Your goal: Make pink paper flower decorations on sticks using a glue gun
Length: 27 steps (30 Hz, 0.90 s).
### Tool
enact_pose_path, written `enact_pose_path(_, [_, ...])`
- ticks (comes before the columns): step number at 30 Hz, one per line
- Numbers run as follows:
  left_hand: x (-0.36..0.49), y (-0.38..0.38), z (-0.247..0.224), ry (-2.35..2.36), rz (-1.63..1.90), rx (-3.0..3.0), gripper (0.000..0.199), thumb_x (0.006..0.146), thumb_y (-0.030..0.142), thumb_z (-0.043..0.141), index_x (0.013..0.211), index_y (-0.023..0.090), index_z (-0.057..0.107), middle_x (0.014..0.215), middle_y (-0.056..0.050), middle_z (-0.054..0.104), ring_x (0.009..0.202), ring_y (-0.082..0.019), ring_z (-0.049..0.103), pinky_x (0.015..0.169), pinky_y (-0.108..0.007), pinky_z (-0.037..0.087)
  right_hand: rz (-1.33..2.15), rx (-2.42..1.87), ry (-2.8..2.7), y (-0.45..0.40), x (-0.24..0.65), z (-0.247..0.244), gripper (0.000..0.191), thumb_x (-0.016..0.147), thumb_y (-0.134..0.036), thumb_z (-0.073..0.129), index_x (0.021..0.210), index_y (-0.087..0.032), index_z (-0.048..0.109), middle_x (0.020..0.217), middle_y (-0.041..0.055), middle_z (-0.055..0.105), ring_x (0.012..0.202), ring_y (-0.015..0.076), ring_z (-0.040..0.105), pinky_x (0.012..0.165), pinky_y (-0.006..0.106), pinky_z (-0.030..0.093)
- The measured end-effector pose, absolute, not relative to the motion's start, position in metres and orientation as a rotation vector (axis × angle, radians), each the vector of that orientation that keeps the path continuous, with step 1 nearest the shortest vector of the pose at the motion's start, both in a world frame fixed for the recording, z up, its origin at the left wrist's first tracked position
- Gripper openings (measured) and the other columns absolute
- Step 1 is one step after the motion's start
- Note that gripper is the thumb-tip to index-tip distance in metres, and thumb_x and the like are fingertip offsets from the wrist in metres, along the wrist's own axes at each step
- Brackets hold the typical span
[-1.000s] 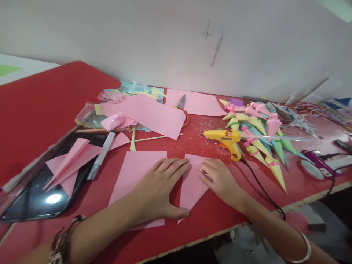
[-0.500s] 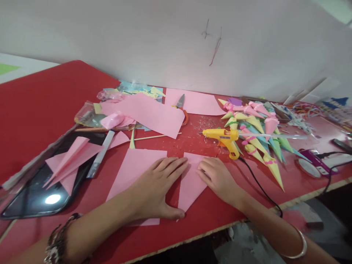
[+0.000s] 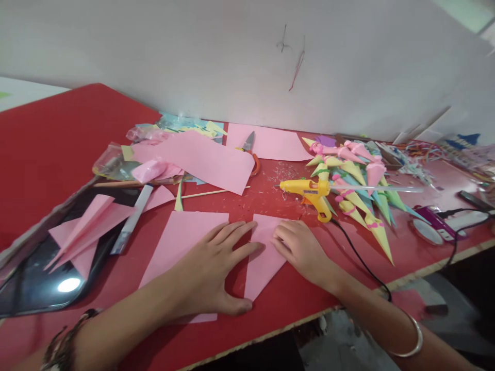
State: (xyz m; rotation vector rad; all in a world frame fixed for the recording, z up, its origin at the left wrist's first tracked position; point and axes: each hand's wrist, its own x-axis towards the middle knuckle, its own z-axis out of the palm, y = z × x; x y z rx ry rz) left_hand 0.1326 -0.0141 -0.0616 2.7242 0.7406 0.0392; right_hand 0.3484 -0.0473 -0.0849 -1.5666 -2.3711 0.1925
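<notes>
My left hand [image 3: 212,265] lies palm down with its fingers spread and the thumb stretched out. It rests over a pink paper sheet [image 3: 191,226], and its fingertips reach the left edge of a smaller folded pink paper [image 3: 261,268]. On the right part of that folded paper my right hand [image 3: 303,250] is closed, its fingers curled and pressed down at the edge. A yellow glue gun [image 3: 309,188] with a clear glue stick in it lies just beyond the right hand. Its cord runs toward the table's front edge.
Orange-handled scissors [image 3: 253,154] lie by pink sheets at the back. Several paper cones [image 3: 359,170] are piled on the right near a purple power strip [image 3: 441,219]. To the left are a marker [image 3: 131,219] and folded pink paper [image 3: 88,226] on a black glossy case [image 3: 31,288].
The whole view has shifted slightly, so things sit a little farther left. My left index finger has parted from the other fingers. Both hands stay on the papers.
</notes>
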Motion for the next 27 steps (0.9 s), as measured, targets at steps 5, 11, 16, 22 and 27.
enact_pose_path(5, [0.129, -0.017, -0.067, 0.742, 0.061, 2.743, 0.08, 0.061, 0.048, 0.069, 0.134, 0.024, 0.046, 0.14, -0.014, 0.044, 0.129, -0.037, 0.036, 0.105, -0.056, 0.029, 0.192, -1.583, -2.37, -0.047, 0.348, -0.085, 0.023, 0.091, -0.018, 0.048, 0.068, -0.018, 0.048, 0.068, -0.0011, 0.055, 0.067, 0.0147, 0.049, 0.064, 0.027, 0.03])
enact_pose_path(11, [0.128, -0.02, -0.067, 0.674, 0.099, 2.747, 0.078, 0.065, 0.045, 0.066, 0.136, 0.019, 0.043, 0.139, -0.009, 0.047, 0.126, -0.031, 0.04, 0.111, -0.049, 0.024, 0.166, -1.579, -2.36, -0.048, 0.347, -0.085, 0.023, 0.091, -0.018, 0.045, 0.069, -0.018, 0.051, 0.068, 0.0, 0.056, 0.067, 0.0153, 0.051, 0.064, 0.027, 0.032])
enact_pose_path(16, [0.128, -0.02, -0.066, 0.685, 0.087, 2.718, 0.079, 0.066, 0.046, 0.065, 0.136, 0.019, 0.042, 0.14, -0.01, 0.047, 0.127, -0.031, 0.04, 0.111, -0.049, 0.022, -0.068, -1.51, -2.355, -0.056, 0.345, -0.077, 0.018, 0.09, -0.016, 0.044, 0.09, -0.017, 0.062, 0.08, 0.0057, 0.062, 0.075, 0.0187, 0.053, 0.07, 0.031, 0.038])
enact_pose_path(22, [0.127, -0.022, -0.068, 0.697, 0.122, 2.704, 0.082, 0.062, 0.042, 0.067, 0.136, 0.016, 0.041, 0.137, -0.012, 0.048, 0.126, -0.032, 0.041, 0.111, -0.05, 0.024, -0.006, -1.094, -2.55, -0.093, 0.338, -0.071, 0.02, 0.089, -0.024, 0.048, 0.1, -0.03, 0.064, 0.098, 0.0034, 0.062, 0.097, 0.0187, 0.051, 0.103, 0.041, 0.027])
enact_pose_path(27, [0.127, -0.022, -0.068, 0.697, 0.114, 2.726, 0.083, 0.062, 0.044, 0.066, 0.136, 0.018, 0.041, 0.136, -0.012, 0.048, 0.125, -0.032, 0.042, 0.109, -0.051, 0.027, 0.049, -1.084, -2.587, -0.111, 0.339, -0.075, 0.025, 0.089, -0.032, 0.051, 0.112, -0.03, 0.06, 0.112, 0.0017, 0.061, 0.103, 0.0174, 0.049, 0.109, 0.038, 0.02])
